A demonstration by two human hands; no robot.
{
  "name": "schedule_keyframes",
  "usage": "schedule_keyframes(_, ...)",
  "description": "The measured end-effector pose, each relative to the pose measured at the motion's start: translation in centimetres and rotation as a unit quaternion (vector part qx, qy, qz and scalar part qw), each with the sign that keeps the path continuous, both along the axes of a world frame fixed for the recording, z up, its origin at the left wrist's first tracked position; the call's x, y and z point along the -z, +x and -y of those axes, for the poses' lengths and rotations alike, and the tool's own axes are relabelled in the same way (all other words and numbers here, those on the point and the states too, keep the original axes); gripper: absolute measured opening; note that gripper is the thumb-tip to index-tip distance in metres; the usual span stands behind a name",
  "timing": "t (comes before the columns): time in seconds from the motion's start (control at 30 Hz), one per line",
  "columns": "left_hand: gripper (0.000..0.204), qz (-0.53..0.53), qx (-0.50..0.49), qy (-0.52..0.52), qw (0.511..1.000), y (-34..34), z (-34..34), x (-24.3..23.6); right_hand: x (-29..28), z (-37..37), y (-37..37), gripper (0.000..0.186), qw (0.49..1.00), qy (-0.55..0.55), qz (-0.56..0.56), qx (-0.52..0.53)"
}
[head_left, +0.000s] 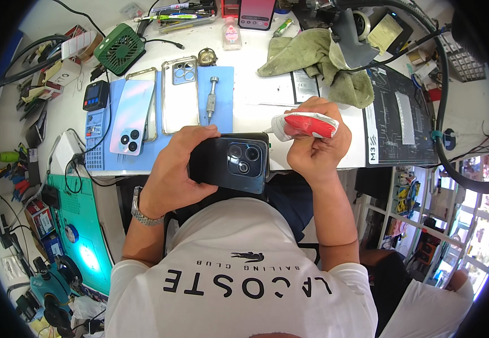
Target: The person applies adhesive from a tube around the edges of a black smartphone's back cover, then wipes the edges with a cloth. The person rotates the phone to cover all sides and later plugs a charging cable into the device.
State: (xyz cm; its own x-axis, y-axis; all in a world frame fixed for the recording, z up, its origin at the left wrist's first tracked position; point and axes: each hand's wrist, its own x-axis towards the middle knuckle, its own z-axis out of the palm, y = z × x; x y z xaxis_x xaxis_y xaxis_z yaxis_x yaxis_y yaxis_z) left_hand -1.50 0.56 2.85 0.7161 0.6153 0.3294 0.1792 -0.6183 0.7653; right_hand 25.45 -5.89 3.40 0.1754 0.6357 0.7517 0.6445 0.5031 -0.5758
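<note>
My left hand (pixel 179 169) is closed around one end of a dark smartphone (pixel 213 160), its back with round camera lenses turned up. In my right hand (pixel 320 149) a red and white glue tube (pixel 311 125) is squeezed, its narrow white nozzle pointing left at the phone's upper right corner. Whether the nozzle tip touches the phone I cannot tell. On the blue mat (pixel 224 96) beyond lie a pale iridescent phone (pixel 133 115), clear phone cases (pixel 179 104) and a small metal screwdriver (pixel 212 98).
A green fan (pixel 119 49) stands at the far left. A green cloth (pixel 317 59) lies on the white table (pixel 255 65), beside a black work mat (pixel 393 112) at right. A small clear bottle (pixel 231 35) stands at the back. Another person's white sleeve (pixel 430 310) shows at lower right.
</note>
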Motion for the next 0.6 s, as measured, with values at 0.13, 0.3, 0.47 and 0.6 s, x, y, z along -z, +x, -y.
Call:
schedule_keyframes(0.13, 0.091, -0.024, -0.007, 0.011, 1.000, 0.00, -0.01, -0.29, 0.03, -0.06, 0.09, 0.018, 1.000, 0.010, 0.000, 0.000)
schedule_keyframes(0.3, 0.089, -0.034, -0.011, -0.013, 0.999, -0.12, -0.08, -0.61, -0.30, 0.15, 0.16, 0.017, 1.000, -0.002, -0.007, -0.004)
schedule_keyframes(0.47, 0.090, -0.014, 0.001, -0.008, 1.000, -0.18, -0.20, -0.26, -0.32, 0.04, 0.14, 0.016, 1.000, 0.002, 0.000, 0.000)
schedule_keyframes(0.6, 0.092, -0.012, 0.030, 0.029, 0.999, 0.05, -0.39, -0.74, -0.32, 0.13, 0.21, 0.016, 1.000, -0.013, 0.002, -0.011)
